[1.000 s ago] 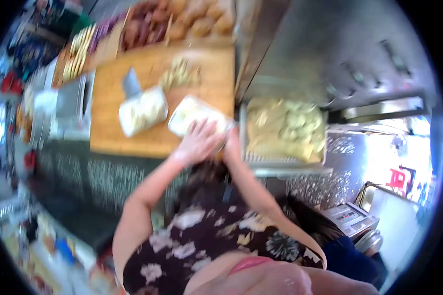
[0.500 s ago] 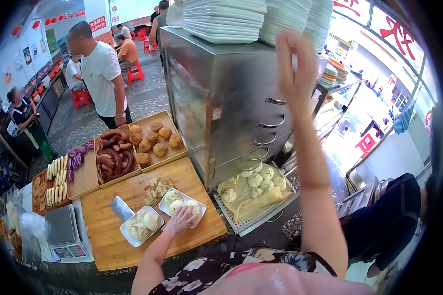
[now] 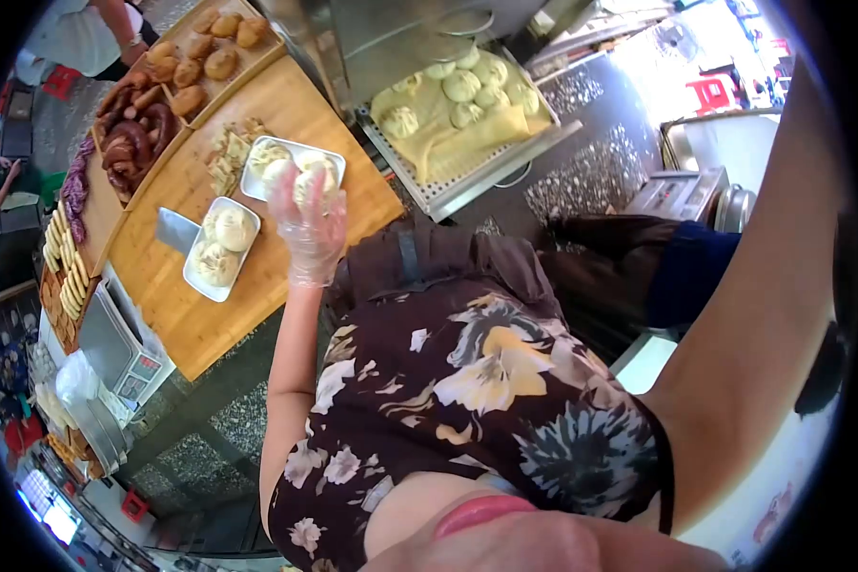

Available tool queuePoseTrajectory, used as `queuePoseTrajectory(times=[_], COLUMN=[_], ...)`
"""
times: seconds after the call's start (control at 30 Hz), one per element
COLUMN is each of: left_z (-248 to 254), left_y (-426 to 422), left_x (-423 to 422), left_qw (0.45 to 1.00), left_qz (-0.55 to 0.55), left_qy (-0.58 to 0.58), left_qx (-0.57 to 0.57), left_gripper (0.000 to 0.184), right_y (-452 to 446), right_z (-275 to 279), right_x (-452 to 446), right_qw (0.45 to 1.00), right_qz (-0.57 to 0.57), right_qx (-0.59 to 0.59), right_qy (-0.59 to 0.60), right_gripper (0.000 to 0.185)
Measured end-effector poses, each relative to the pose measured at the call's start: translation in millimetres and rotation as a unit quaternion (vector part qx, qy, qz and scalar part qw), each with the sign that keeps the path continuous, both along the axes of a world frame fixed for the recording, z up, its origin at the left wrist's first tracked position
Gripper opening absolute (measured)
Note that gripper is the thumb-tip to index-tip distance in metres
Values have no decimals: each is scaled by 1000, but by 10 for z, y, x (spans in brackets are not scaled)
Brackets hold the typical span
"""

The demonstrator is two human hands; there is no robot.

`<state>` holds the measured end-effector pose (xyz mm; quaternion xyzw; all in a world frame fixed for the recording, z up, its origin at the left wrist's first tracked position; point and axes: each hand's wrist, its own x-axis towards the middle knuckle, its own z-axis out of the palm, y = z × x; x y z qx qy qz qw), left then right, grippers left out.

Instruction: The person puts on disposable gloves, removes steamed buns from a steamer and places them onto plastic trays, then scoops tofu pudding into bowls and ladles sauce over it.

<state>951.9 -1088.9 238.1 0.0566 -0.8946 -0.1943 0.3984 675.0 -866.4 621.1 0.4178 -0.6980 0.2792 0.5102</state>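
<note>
My left hand, in a clear plastic glove, is at the near side of a white tray of steamed buns. Its fingers are stretched out and apart, overlapping the tray; whether they touch a bun I cannot tell. Left of it lies a second white tray with buns. A flat metal blade and a heap of pale torn pieces rest on the wooden board. My right arm reaches to the upper right; its hand is outside the view.
A drawer of steamed buns on a yellow cloth sticks out from the metal cabinet. Wooden trays hold sausages and round browned buns. A scale stands at the left. A person's arm shows beyond the counter.
The view has tilted down and turned. My right hand, raised before the cabinet and stacked plates, has left the view. My left hand has lifted from lying over the bun, its fingers now extended.
</note>
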Motion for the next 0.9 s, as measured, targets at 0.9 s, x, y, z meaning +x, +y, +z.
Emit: queuePoseTrajectory(times=[0.9], left_z=[-1355], left_y=[2152], left_x=[-2405], left_qw=[649], left_qz=[-124], left_qy=[-389], left_qx=[642], left_gripper=[39], right_y=[2029], right_z=[-5156], right_x=[336], right_qw=[474], right_qz=[-21], right_qx=[-503], right_qy=[-722], right_gripper=[39])
